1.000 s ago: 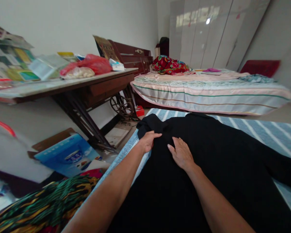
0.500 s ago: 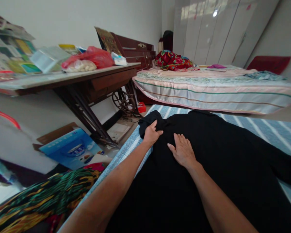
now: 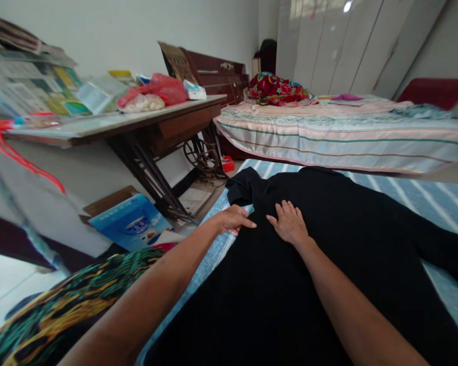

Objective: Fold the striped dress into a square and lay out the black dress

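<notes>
A black long-sleeved shirt [image 3: 351, 244] lies spread over a blue-and-white striped bed sheet [image 3: 416, 195]. Its collar points to the far side, and one sleeve stretches out to the right. The other sleeve is bunched at the upper left, beyond my left hand [image 3: 235, 219]. That hand is closed at the shirt's left edge, thumb along the top and the other fingers partly hidden, pinching the cloth. My right hand [image 3: 290, 223] rests flat on the upper part of the shirt, palm down, fingers stretched out.
To the left stands a sewing machine table [image 3: 175, 122] bearing a red plastic bag [image 3: 168, 89] and boxes. Below it is a blue carton [image 3: 132, 221]. Dark patterned fabric [image 3: 87, 290] lies beside the sheet. Another bed [image 3: 328, 127] is beyond.
My left hand has let go of the bunched sleeve and moved down toward me to the shirt's left edge. My right hand stays flat on the shirt. The view has shifted slightly left.
</notes>
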The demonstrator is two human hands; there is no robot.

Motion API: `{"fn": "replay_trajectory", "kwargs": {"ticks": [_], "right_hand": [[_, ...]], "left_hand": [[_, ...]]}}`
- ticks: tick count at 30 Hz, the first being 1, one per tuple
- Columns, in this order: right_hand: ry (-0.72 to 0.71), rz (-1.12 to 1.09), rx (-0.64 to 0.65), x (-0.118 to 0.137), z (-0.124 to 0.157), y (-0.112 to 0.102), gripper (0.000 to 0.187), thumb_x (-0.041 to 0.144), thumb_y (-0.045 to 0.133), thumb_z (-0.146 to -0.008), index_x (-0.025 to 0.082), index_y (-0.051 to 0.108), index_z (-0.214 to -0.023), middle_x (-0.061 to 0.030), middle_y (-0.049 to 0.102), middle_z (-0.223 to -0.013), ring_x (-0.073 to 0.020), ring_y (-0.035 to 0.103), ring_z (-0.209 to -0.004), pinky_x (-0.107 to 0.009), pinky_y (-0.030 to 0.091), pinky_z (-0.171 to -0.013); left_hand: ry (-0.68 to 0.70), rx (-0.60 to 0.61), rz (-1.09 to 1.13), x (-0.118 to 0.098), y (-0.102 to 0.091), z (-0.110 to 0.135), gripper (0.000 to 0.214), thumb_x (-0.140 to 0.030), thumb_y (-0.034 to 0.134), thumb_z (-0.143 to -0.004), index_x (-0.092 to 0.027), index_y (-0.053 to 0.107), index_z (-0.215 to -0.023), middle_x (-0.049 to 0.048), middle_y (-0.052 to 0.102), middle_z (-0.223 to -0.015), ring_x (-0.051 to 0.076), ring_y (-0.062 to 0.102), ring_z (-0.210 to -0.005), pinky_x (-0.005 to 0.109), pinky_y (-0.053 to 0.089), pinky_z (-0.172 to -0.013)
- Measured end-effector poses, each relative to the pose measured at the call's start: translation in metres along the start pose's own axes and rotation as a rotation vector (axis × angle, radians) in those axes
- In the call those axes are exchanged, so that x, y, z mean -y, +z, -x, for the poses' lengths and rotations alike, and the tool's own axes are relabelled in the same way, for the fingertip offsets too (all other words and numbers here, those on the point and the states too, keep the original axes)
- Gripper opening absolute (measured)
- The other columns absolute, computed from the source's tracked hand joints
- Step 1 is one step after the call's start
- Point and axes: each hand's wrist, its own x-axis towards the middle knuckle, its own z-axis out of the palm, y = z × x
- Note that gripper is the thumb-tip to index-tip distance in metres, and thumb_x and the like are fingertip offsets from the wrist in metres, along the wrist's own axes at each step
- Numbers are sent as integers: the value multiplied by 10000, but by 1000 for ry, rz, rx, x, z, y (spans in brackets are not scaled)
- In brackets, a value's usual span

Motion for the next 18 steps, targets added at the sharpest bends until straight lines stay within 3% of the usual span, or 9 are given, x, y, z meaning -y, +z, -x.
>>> {"fn": "replay_trajectory", "kwargs": {"ticks": [3, 7, 13, 18], "right_hand": [[2, -1, 1, 0, 0, -2, 692, 587, 202, -912, 125, 304, -1417, -143, 196, -1506, -276, 96, -1388, -447, 98, -1089], [-3, -2, -3, 4, 1, -10, 671, 566, 262, -913, 111, 342, -1399, -159, 244, -1488, -293, 165, -1374, -449, 155, -1080], [-46, -28, -68, 12, 30, -37, 599, 492, 290, -930, 108, 356, -1384, -156, 345, -1435, -237, 292, -1329, -375, 248, -1063], [-77, -59, -84, -12, 102, -50, 526, 440, 384, -898, 129, 463, -1315, -113, 408, -1400, -212, 364, -1291, -323, 319, -1042]], "left_hand": [[19, -121, -36, 7, 4, 4, 195, -199, 735, -574, -165, 543, -564, -64, 431, -386, 86, 383, -359, 200, 302, -392], [34, -246, -40, 14, 9, 13, 229, -276, 693, -647, -184, 496, -576, -84, 373, -367, 91, 379, -361, 203, 344, -408], [10, -132, -31, 25, 1, 49, 310, -399, 729, -588, -186, 509, -636, -44, 477, -466, 132, 477, -432, 244, 406, -422], [-15, -6, -119, 45, -3, 79, 288, -308, 750, -478, -175, 535, -614, -22, 518, -473, 150, 498, -450, 233, 370, -396]]}}
